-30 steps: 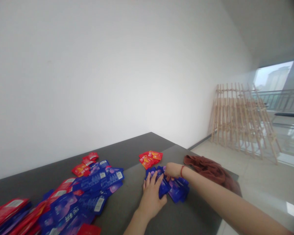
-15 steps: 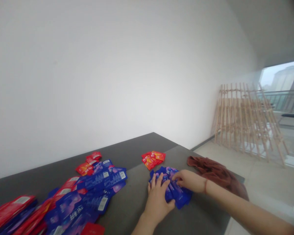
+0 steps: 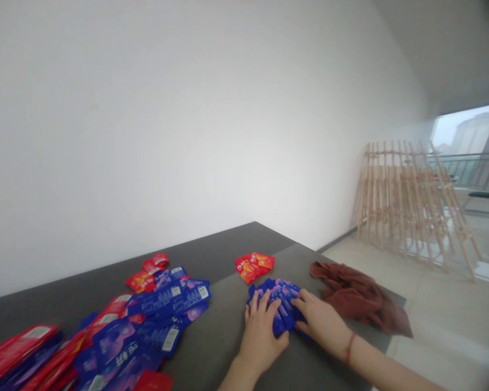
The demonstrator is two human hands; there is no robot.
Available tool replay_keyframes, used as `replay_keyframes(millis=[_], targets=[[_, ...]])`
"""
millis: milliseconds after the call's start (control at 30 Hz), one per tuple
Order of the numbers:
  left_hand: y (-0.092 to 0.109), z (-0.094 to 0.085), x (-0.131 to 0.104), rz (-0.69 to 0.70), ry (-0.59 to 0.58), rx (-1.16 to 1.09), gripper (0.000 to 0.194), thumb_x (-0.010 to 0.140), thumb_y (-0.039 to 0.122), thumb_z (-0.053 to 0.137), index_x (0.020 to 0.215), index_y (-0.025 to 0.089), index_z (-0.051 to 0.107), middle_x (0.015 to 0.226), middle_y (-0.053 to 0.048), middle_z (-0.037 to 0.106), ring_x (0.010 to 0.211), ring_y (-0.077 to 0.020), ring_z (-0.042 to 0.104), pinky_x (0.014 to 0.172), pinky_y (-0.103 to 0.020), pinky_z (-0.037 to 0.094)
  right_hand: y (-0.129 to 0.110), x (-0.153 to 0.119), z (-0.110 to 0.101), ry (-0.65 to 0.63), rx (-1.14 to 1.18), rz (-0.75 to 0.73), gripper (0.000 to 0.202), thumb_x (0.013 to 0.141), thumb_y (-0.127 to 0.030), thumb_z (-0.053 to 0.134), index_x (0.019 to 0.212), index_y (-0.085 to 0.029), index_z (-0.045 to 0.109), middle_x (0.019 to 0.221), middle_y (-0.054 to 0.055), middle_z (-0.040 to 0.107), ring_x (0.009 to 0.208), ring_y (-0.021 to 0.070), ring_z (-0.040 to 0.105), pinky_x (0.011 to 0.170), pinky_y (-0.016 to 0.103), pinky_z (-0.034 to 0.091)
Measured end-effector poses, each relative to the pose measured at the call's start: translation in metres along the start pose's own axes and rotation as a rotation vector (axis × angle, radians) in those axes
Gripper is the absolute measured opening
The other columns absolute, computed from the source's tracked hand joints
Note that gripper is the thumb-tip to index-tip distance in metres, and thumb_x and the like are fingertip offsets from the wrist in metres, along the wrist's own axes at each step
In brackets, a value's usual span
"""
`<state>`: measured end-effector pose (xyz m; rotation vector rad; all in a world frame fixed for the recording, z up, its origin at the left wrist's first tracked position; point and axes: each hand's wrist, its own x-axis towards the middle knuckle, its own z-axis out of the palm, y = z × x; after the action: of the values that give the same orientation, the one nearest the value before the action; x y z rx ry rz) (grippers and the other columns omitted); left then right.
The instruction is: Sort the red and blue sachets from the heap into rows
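Spreading fingers (image 3: 263,302), both hands press blue packets (image 3: 283,297).

Single head-worn view — from above the dark table (image 3: 212,347), forward and down, hands close

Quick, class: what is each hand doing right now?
Left hand: fingers spread, resting on the blue packets.
Right hand: fingers bent against the same packets' right side; whether it grips any cannot be told.

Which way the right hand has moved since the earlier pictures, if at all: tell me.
Yes: the right hand moved nearer the wearer and rightward, away from the table's far corner.
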<state>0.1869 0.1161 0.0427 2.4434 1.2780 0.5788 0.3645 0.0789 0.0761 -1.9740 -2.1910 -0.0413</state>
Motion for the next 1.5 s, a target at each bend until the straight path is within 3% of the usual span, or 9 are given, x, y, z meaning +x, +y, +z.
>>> replay_keyframes(millis=[267, 467, 633, 800, 867, 1100, 1500], targets=[[0.001, 0.001, 0.0, -0.008, -0.007, 0.009, 0.069, 0.068, 0.036, 0.056, 0.136, 0.032, 0.044, 0.155, 0.005, 0.023, 0.143, -0.029, 0.01, 0.114, -0.053, 0.011, 0.031, -0.02, 0.004, -0.107, 0.049, 0.239, 0.016, 0.077, -0.026, 0.064, 0.09, -0.015, 0.061, 0.089, 0.013, 0.069, 0.086, 0.0303, 0.066, 0.073, 0.035, 0.044], [-0.001, 0.004, 0.0, 0.015, 0.022, 0.0, 0.069, 0.068, 0.036, 0.057, 0.136, 0.033, 0.044, 0.154, 0.006, 0.024, 0.143, -0.0284, 0.012, 0.115, -0.053, 0.012, 0.025, -0.009, 0.008, -0.062, 0.219, 0.217, 0.015, 0.076, -0.009, 0.056, 0.087, -0.018, 0.051, 0.085, 0.008, 0.068, 0.08, 0.0208, 0.066, 0.068, 0.026, 0.041], [-0.003, 0.007, 0.002, 0.013, 0.048, 0.002, 0.069, 0.067, 0.036, 0.057, 0.135, 0.032, 0.045, 0.153, 0.006, 0.027, 0.142, -0.0288, 0.013, 0.114, -0.053, 0.013, 0.021, 0.002, 0.01, -0.121, 0.341, 0.203, 0.016, 0.082, -0.007, 0.041, 0.089, -0.018, 0.05, 0.074, 0.001, 0.066, 0.053, 0.0126, 0.06, 0.051, 0.023, 0.036], [-0.002, 0.006, 0.002, 0.009, 0.033, 0.004, 0.068, 0.069, 0.039, 0.057, 0.135, 0.032, 0.044, 0.154, 0.004, 0.027, 0.142, -0.0297, 0.012, 0.114, -0.054, 0.013, 0.039, 0.021, 0.001, -0.002, 0.145, 0.192, 0.012, 0.082, -0.014, 0.047, 0.08, -0.017, 0.058, 0.084, 0.007, 0.067, 0.079, 0.0195, 0.063, 0.067, 0.027, 0.039], [-0.001, 0.006, 0.001, -0.001, 0.029, 0.007, 0.069, 0.068, 0.038, 0.058, 0.136, 0.032, 0.044, 0.154, 0.004, 0.026, 0.142, -0.0295, 0.012, 0.114, -0.054, 0.013, 0.044, 0.031, 0.0, -0.01, 0.137, 0.192, 0.011, 0.081, -0.015, 0.05, 0.081, -0.017, 0.061, 0.09, 0.009, 0.067, 0.084, 0.0212, 0.062, 0.071, 0.028, 0.038], [0.001, 0.006, 0.003, -0.033, -0.002, -0.017, 0.075, 0.063, 0.039, 0.064, 0.134, 0.031, 0.045, 0.154, 0.003, 0.026, 0.142, -0.0318, 0.01, 0.114, -0.055, 0.011, 0.042, 0.054, 0.008, -0.055, 0.172, 0.195, 0.015, 0.078, -0.012, 0.051, 0.083, -0.016, 0.064, 0.086, 0.008, 0.068, 0.081, 0.0202, 0.061, 0.069, 0.027, 0.037], [-0.001, 0.009, 0.004, -0.041, 0.034, -0.013, 0.072, 0.064, 0.04, 0.066, 0.132, 0.033, 0.046, 0.153, 0.004, 0.027, 0.142, -0.0299, 0.01, 0.114, -0.053, 0.013, 0.062, 0.059, 0.007, -0.236, 0.303, 0.112, 0.014, 0.072, -0.011, 0.055, 0.078, -0.015, 0.067, 0.074, 0.003, 0.069, 0.07, 0.0152, 0.061, 0.059, 0.021, 0.04]])
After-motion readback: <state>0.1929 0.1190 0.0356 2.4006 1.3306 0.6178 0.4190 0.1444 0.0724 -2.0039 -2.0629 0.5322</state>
